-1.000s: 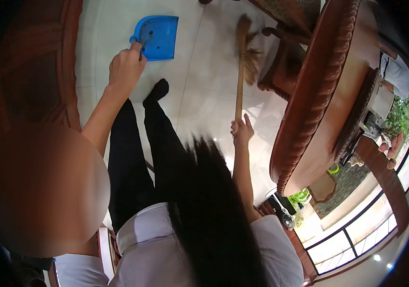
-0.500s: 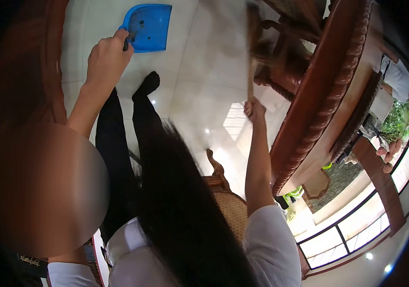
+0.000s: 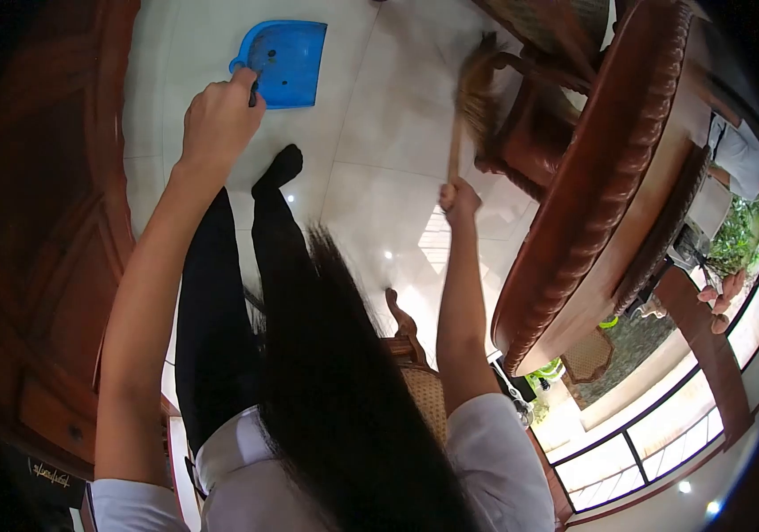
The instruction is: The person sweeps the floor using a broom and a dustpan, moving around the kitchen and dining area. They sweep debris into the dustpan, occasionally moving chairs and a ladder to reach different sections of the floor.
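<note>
My left hand (image 3: pixel 222 120) is closed round the handle of a blue dustpan (image 3: pixel 301 66), which is low over the pale tiled floor with a few dark bits in its pan. In my right hand (image 3: pixel 461 200) is the wooden handle of a broom (image 3: pixel 456 151). Its straw-coloured bristles (image 3: pixel 483 93) are slightly blurred and overlap the carved legs under the wooden table. Both arms reach forward, with the dustpan to the left of the broom.
A heavy carved wooden table (image 3: pixel 588 186) rises along the right. Brown panelled wooden furniture (image 3: pixel 42 222) lines the left side. A chair with a woven seat (image 3: pixel 424 395) stands beside my right arm. Glossy floor tiles (image 3: pixel 370 142) lie between dustpan and broom. Another person (image 3: pixel 734 151) is at the far right.
The dustpan and my left hand have shifted slightly right and down in view. The broom's bristles have moved a little, and my right hand has come slightly left and lower.
</note>
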{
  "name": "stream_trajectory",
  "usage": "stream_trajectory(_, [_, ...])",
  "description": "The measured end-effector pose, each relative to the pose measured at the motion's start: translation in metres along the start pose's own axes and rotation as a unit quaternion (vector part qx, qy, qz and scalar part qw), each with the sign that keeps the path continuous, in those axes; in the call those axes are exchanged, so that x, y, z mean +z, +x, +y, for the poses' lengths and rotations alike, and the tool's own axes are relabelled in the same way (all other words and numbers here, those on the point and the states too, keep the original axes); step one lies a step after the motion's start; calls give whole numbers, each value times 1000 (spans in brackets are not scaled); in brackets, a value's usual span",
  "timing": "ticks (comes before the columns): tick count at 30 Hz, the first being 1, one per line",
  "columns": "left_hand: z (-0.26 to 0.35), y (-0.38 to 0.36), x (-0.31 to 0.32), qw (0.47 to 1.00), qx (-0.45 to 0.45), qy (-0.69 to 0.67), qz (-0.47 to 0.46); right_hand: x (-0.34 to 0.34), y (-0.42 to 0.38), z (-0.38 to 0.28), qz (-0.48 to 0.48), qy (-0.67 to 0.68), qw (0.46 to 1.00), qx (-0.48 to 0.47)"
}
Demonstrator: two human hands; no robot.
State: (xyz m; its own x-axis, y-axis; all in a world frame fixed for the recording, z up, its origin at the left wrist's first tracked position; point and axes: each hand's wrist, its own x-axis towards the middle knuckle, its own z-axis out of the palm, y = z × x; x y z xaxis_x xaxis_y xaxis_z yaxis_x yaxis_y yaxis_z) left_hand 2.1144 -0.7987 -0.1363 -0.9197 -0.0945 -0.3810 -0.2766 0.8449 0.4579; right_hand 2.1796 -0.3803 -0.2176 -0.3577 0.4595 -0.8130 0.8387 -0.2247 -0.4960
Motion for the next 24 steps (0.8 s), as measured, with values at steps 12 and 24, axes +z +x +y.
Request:
stream_trajectory(12, [-9, -9, 17, 999, 0, -10, 37, -37, -268, 18, -42, -130, 988, 65])
stream_trajectory(24, [-71, -45, -60, 999, -18, -28, 19, -3, -240, 81, 74, 65, 990, 98])
